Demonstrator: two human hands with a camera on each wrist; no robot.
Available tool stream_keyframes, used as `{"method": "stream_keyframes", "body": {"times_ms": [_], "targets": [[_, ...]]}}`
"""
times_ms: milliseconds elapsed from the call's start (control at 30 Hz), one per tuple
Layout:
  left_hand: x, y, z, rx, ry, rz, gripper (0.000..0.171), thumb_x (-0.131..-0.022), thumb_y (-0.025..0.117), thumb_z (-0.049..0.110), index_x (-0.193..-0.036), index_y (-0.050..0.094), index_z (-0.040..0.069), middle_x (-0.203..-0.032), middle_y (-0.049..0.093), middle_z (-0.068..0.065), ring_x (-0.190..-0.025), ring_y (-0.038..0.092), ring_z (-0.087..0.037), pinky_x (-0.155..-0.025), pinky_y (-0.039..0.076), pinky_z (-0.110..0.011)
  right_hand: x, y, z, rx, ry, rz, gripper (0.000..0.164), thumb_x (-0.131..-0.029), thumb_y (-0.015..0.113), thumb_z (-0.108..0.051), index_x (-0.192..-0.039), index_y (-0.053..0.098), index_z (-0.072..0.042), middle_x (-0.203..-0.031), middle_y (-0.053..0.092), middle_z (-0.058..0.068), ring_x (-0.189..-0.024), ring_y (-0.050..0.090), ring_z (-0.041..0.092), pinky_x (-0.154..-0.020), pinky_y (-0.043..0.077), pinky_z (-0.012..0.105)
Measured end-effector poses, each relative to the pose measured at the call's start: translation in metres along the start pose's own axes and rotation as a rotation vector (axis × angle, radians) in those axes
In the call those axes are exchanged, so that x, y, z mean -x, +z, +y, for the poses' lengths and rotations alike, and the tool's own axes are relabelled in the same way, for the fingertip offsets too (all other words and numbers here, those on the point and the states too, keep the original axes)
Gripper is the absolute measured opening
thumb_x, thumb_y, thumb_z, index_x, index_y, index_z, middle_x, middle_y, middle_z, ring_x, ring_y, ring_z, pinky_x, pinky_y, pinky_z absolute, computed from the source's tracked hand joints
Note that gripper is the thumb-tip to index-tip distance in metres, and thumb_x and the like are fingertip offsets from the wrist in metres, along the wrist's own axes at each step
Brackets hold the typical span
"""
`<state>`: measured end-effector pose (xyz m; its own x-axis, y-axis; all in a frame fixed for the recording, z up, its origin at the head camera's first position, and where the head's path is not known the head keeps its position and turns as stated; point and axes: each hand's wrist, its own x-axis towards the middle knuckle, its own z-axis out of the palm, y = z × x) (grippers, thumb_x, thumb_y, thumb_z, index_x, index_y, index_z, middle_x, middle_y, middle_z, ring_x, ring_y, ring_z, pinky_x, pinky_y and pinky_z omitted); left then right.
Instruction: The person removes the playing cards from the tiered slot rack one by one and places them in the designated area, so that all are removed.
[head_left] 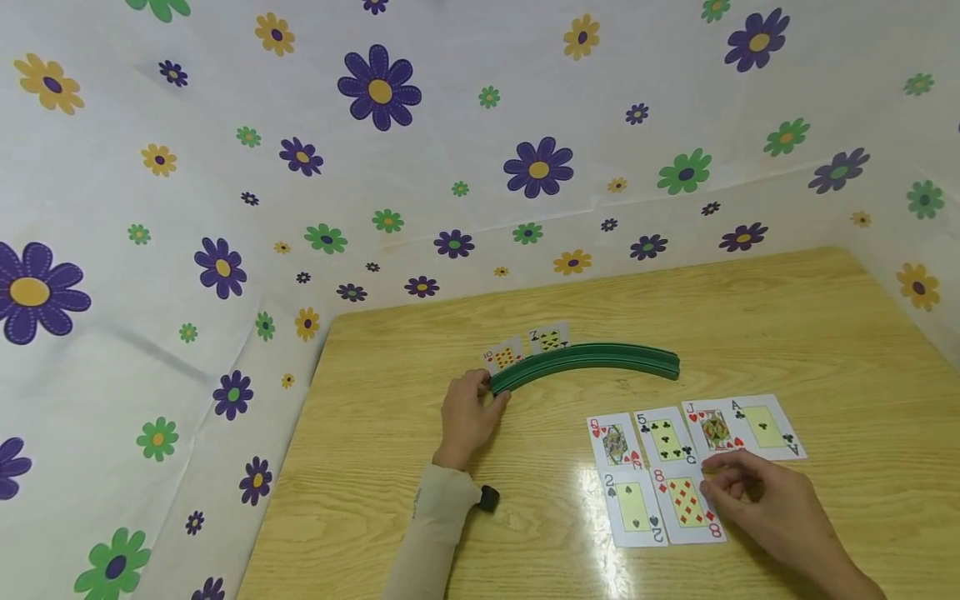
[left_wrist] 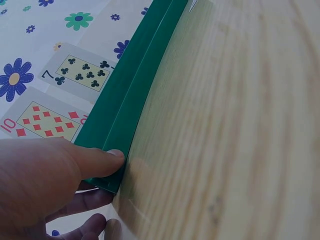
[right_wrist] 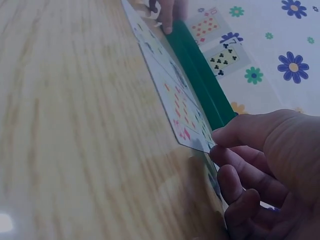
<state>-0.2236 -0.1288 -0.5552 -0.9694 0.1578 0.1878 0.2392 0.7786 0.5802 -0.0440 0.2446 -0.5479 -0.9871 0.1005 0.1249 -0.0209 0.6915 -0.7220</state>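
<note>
My left hand (head_left: pixel 467 417) grips the left end of a curved green card holder (head_left: pixel 592 357), thumb on its near side. The ten of diamonds (left_wrist: pixel 47 120) and the seven of clubs (left_wrist: pixel 82 72) stand in the holder. My right hand (head_left: pixel 772 504) pinches the right edge of the eight of diamonds (head_left: pixel 682 504) with thumb and forefinger. That card lies below the five of clubs (head_left: pixel 663 440) and beside the two of spades (head_left: pixel 633 508). Above them are the queen of hearts (head_left: pixel 615 444), the jack of hearts (head_left: pixel 712 425) and the ace of clubs (head_left: pixel 763 425), the last two overlapping.
A flower-printed white cloth (head_left: pixel 450 150) rises behind the wooden table (head_left: pixel 390 400) and along its sides. The face-up cards lie near the holder's right end, on the near side. A black strap piece (head_left: pixel 489 499) sticks out at my left sleeve (head_left: pixel 442 508).
</note>
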Motion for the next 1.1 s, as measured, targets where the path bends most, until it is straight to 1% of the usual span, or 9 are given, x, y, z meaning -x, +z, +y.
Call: {"method": "stream_keyframes", "body": {"times_ms": [100,233,400,467,633,733,900,1000,1100], "targets": [[0.0,0.001,0.0,-0.001,0.001,0.0,0.025,-0.099,0.083,0.025,-0.111,0.073,0.006,-0.109,0.077,-0.011,-0.098,0.064,-0.027,-0.083,0.052,-0.042,-0.001,0.0,-0.001,-0.015,-0.002,0.013,0.022,-0.086,0.091,-0.005,-0.104,0.079,-0.01,-0.082,0.074,-0.008,-0.071,0.057,-0.006,-0.066,0.043,0.01],[0.001,0.0,0.0,0.0,0.009,0.002,0.025,-0.099,0.083,0.025,-0.111,0.073,0.006,-0.11,0.077,-0.011,-0.097,0.064,-0.027,-0.082,0.052,-0.041,-0.005,0.002,-0.004,-0.038,-0.032,0.058,0.021,-0.086,0.091,-0.004,-0.102,0.079,-0.012,-0.082,0.076,-0.008,-0.072,0.06,-0.007,-0.069,0.043,0.008],[0.0,0.0,-0.001,0.007,0.012,0.007,0.024,-0.099,0.083,0.025,-0.11,0.074,0.005,-0.11,0.077,-0.012,-0.097,0.064,-0.028,-0.083,0.052,-0.043,-0.016,0.007,-0.011,-0.065,-0.06,0.111,0.022,-0.087,0.091,-0.004,-0.103,0.08,-0.014,-0.089,0.076,-0.003,-0.077,0.059,-0.007,-0.069,0.046,0.008],[0.0,0.0,-0.001,0.006,0.012,0.008,0.024,-0.098,0.083,0.024,-0.11,0.074,0.005,-0.109,0.078,-0.011,-0.096,0.064,-0.028,-0.083,0.052,-0.042,-0.022,0.009,-0.016,-0.075,-0.065,0.117,0.023,-0.087,0.09,-0.004,-0.106,0.08,-0.014,-0.093,0.077,-0.001,-0.079,0.059,-0.008,-0.068,0.048,0.009],[-0.001,0.001,-0.003,-0.005,0.01,0.006,0.024,-0.098,0.083,0.025,-0.11,0.074,0.006,-0.109,0.078,-0.01,-0.096,0.064,-0.026,-0.081,0.051,-0.041,-0.04,0.013,-0.03,-0.094,-0.052,0.113,0.02,-0.093,0.087,-0.008,-0.112,0.08,-0.013,-0.094,0.076,0.001,-0.079,0.057,-0.005,-0.065,0.047,0.014],[-0.002,0.001,-0.003,-0.011,0.012,0.004,0.025,-0.098,0.083,0.025,-0.111,0.074,0.006,-0.109,0.078,-0.01,-0.096,0.064,-0.026,-0.082,0.052,-0.041,-0.053,0.016,-0.036,-0.13,-0.059,0.115,0.017,-0.097,0.083,-0.012,-0.114,0.081,-0.013,-0.093,0.076,0.002,-0.079,0.057,-0.003,-0.064,0.048,0.015],[-0.001,0.002,-0.002,-0.007,0.01,0.006,0.025,-0.098,0.083,0.025,-0.111,0.073,0.006,-0.109,0.077,-0.011,-0.097,0.064,-0.027,-0.084,0.052,-0.043,-0.076,0.026,-0.045,-0.226,-0.134,0.134,0.014,-0.1,0.081,-0.013,-0.113,0.082,-0.012,-0.099,0.079,0.005,-0.085,0.059,-0.008,-0.066,0.05,0.014],[0.0,0.003,-0.002,-0.005,0.003,0.008,0.026,-0.098,0.083,0.025,-0.112,0.073,0.006,-0.109,0.077,-0.011,-0.098,0.064,-0.027,-0.085,0.052,-0.043,-0.089,0.034,-0.052,-0.266,-0.158,0.135,0.013,-0.1,0.08,-0.012,-0.113,0.082,-0.011,-0.099,0.079,0.007,-0.089,0.059,-0.01,-0.067,0.05,0.014],[0.0,0.002,-0.001,-0.002,0.004,0.009,0.026,-0.098,0.083,0.025,-0.112,0.073,0.006,-0.11,0.077,-0.011,-0.099,0.065,-0.028,-0.085,0.053,-0.044,-0.103,0.042,-0.058,-0.288,-0.159,0.114,0.012,-0.103,0.078,-0.015,-0.113,0.081,-0.01,-0.101,0.079,0.008,-0.09,0.059,-0.007,-0.067,0.051,0.015]]}}
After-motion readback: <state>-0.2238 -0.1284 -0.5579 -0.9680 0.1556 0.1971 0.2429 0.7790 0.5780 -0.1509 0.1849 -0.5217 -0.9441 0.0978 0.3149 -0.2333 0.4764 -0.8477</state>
